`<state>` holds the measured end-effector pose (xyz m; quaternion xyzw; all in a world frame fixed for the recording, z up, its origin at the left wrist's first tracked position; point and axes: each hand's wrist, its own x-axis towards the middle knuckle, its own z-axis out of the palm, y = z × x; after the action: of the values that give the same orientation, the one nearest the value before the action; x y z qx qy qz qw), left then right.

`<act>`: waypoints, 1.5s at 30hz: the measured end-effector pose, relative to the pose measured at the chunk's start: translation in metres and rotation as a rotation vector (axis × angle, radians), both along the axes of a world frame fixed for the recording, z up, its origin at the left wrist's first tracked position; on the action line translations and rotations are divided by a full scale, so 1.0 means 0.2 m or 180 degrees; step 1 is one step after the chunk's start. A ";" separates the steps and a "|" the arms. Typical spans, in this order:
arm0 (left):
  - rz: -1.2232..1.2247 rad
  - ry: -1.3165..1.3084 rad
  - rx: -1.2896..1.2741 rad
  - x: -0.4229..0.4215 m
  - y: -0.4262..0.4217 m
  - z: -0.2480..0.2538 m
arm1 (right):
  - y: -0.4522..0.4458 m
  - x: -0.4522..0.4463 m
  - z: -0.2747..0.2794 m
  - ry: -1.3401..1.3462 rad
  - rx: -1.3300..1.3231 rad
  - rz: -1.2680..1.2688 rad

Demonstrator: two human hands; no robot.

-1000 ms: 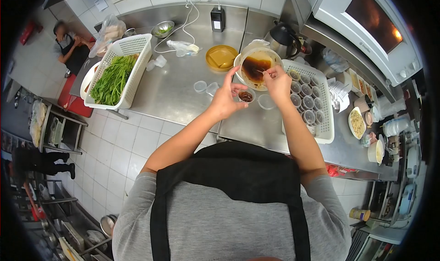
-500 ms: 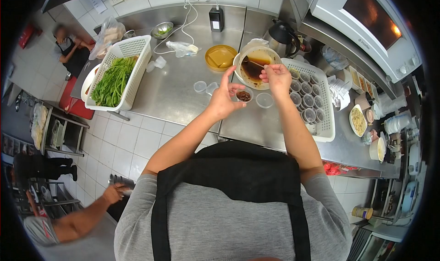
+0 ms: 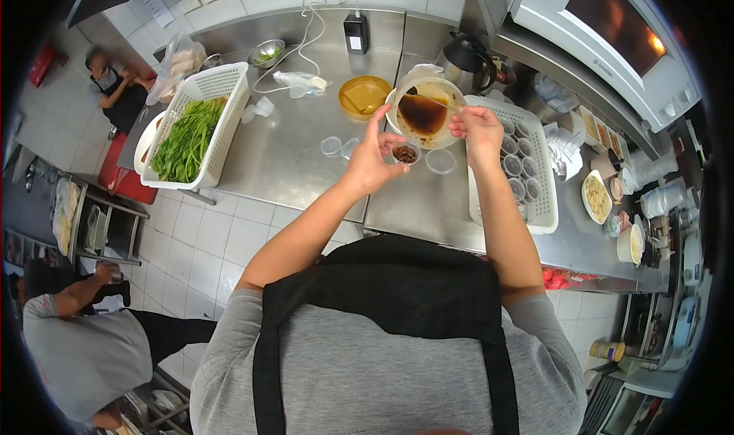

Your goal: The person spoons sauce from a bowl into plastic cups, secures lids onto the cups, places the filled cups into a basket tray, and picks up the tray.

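Two bare hands, one small cup, one spoon

Left hand: its fingers are closed around the small cup of dark, chunky food, with the forefinger stretched up beside a pale tub; whether it touches the rim cannot be told. Right hand: its fingers pinch the handle of the spoon, which slants leftward across the tub and its dark brown liquid. How deep the spoon's head sits is unclear.

The cup is just on the near side of the tub, over the metal surface. Right of it lies a clear round lid; to the left are two more clear plastic pieces. A yellow dish stands left of the tub, and a dark-topped jug on the far side. At right, a white basket holds rows of small cups, partly hidden by the right forearm.
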<state>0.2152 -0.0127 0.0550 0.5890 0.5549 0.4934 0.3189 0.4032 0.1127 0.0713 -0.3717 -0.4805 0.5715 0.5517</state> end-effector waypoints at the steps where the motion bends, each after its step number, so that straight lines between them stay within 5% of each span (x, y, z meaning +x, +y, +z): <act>1: -0.0012 -0.0016 0.0027 0.00 0.01 0.00 | 0.00 0.03 0.00 0.0014 -0.0010 0.0002; 13: 0.0024 0.0213 -0.0009 0.04 0.08 0.10 | -0.09 0.31 0.01 -0.0514 -0.0083 0.0115; 30: 0.0305 0.0125 -0.0129 0.10 0.13 0.19 | -0.21 0.36 0.60 -0.1545 0.0475 0.0637; 37: 0.0229 -0.0010 0.0019 0.10 0.11 0.16 | -0.39 0.29 0.63 -0.3122 0.3656 0.0457; 40: 0.0248 -0.0007 0.0019 0.09 0.10 0.15 | -0.42 0.29 0.66 -0.3103 0.3794 0.0276; 45: 0.0288 -0.0103 0.0118 0.07 0.12 0.12 | -0.33 0.33 0.62 -0.2079 0.1672 -0.0004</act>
<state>0.2298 0.0107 0.0800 0.5610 0.5666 0.5270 0.2942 0.4697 0.0469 0.1946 -0.3803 -0.7593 0.2813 0.4468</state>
